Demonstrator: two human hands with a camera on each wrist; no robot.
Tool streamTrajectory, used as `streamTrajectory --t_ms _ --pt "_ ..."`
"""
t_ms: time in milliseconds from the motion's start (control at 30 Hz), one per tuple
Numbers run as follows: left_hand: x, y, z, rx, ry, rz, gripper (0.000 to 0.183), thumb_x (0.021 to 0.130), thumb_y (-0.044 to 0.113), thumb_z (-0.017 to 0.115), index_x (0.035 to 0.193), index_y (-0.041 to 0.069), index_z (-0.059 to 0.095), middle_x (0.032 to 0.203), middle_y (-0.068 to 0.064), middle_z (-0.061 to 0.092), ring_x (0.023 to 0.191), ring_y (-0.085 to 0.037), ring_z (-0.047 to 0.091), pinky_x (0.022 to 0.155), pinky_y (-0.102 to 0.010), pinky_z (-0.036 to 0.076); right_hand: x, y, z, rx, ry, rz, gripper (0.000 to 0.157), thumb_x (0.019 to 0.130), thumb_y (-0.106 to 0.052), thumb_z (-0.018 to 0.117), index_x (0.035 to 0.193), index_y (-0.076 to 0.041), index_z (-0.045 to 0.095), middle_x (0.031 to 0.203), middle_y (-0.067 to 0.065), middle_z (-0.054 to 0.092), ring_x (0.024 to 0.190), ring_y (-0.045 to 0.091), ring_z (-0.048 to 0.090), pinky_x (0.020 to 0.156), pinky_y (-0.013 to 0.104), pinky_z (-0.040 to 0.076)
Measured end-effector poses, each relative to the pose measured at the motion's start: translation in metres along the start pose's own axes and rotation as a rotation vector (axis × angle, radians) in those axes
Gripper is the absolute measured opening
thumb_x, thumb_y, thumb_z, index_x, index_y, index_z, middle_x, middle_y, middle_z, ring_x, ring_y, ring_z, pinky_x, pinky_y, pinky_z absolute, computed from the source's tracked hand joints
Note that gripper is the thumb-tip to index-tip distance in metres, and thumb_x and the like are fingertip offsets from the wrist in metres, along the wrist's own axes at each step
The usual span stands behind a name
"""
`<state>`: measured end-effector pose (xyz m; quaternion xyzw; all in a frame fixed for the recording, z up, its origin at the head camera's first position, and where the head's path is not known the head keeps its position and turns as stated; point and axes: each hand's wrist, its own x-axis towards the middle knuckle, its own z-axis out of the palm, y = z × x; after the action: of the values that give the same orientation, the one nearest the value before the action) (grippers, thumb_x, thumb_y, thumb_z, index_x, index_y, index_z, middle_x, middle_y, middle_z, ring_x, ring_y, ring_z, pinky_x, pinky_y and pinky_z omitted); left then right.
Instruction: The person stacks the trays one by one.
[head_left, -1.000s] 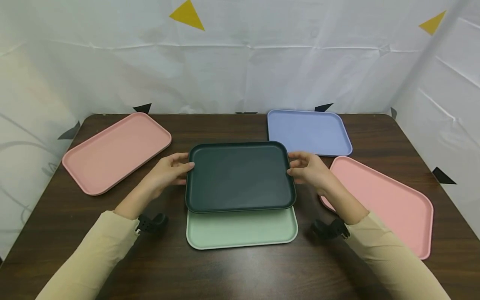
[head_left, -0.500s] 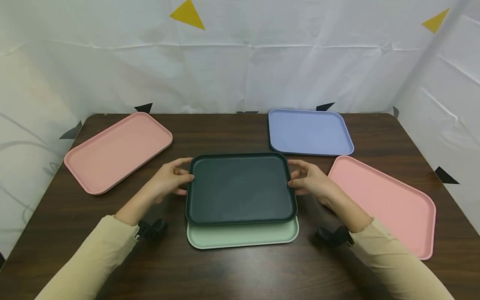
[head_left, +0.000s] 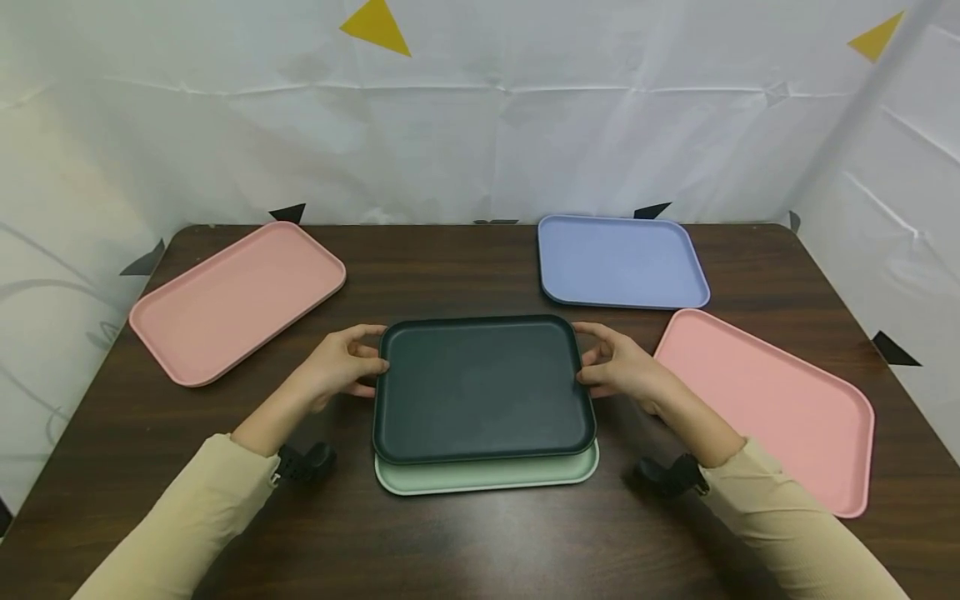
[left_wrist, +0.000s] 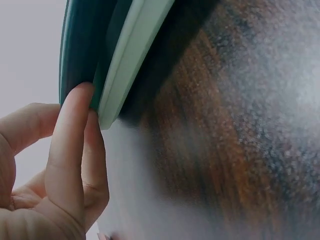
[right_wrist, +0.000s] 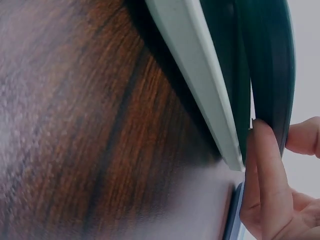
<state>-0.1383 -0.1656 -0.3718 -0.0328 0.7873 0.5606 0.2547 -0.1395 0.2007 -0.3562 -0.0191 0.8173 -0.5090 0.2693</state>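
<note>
Both hands hold a dark green rectangular tray (head_left: 483,392) by its two short ends. My left hand (head_left: 341,367) pinches the left rim, thumb on top and fingers (left_wrist: 70,150) below. At the opposite end, my right hand (head_left: 618,367) grips the right rim the same way, with fingers (right_wrist: 270,180) under the edge. Beneath it lies a light green tray (head_left: 487,477), whose front strip alone shows in the head view. In both wrist views a narrow gap shows between the dark tray and the light green tray's rim (right_wrist: 200,75).
A pink tray (head_left: 236,304) lies angled at the left of the brown wooden table (head_left: 480,542). A blue tray (head_left: 622,262) sits at the back right, near another pink tray (head_left: 772,408) at the right. White sheeting (head_left: 435,150) hangs behind the table.
Both hands have brought the dark green tray down and toward the front, so it covers more of the light green tray. The other trays stay where they were.
</note>
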Motion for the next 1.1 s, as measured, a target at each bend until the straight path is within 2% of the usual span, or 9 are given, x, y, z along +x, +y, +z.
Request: streamTrajectory --t_ms 267,667,867,1100 --pt "-0.0026 -0.0012 0.002 0.025 -0.002 -0.028 0.064 0.092 0.003 0.057 0.149 0.004 0.029 0.133 -0.032 0.042 0.099 -0.023 0.061 0.075 -0.033 0.062 -0.0011 0.0037 0.0023 -0.014 0.001 -0.003 0.075 0.086 0.003 0.058 0.15 -0.004 0.02 0.09 0.005 0.049 0.08 0.014 0.056 0.075 0.035 0.059" --pt "-0.0063 -0.0024 0.0034 0.064 -0.011 -0.005 0.064 0.092 0.006 0.058 0.15 0.005 0.028 0.136 -0.033 0.042 0.107 -0.03 0.062 0.082 -0.037 0.061 0.0001 0.0089 0.0031 -0.036 -0.007 -0.035 0.078 0.082 0.005 0.062 0.148 0.002 0.021 0.093 0.009 0.048 0.078 0.014 0.055 0.074 0.034 0.06" --pt "-0.0068 -0.0044 0.0036 0.044 -0.018 -0.007 0.065 0.092 0.005 0.059 0.149 0.004 0.029 0.137 -0.033 0.042 0.104 -0.027 0.062 0.086 -0.039 0.059 -0.0016 0.0094 0.0025 -0.055 -0.021 -0.045 0.076 0.082 0.004 0.062 0.147 0.002 0.022 0.095 0.011 0.048 0.079 0.013 0.055 0.073 0.031 0.058" --pt "-0.0087 -0.0069 0.0042 0.005 -0.027 0.01 0.068 0.087 0.001 0.063 0.147 0.0 0.032 0.138 -0.031 0.043 0.089 -0.013 0.063 0.088 -0.038 0.059 -0.0024 0.0102 0.0009 -0.04 -0.05 -0.018 0.077 0.082 0.003 0.062 0.148 -0.001 0.023 0.105 0.017 0.048 0.085 0.017 0.054 0.077 0.029 0.056"
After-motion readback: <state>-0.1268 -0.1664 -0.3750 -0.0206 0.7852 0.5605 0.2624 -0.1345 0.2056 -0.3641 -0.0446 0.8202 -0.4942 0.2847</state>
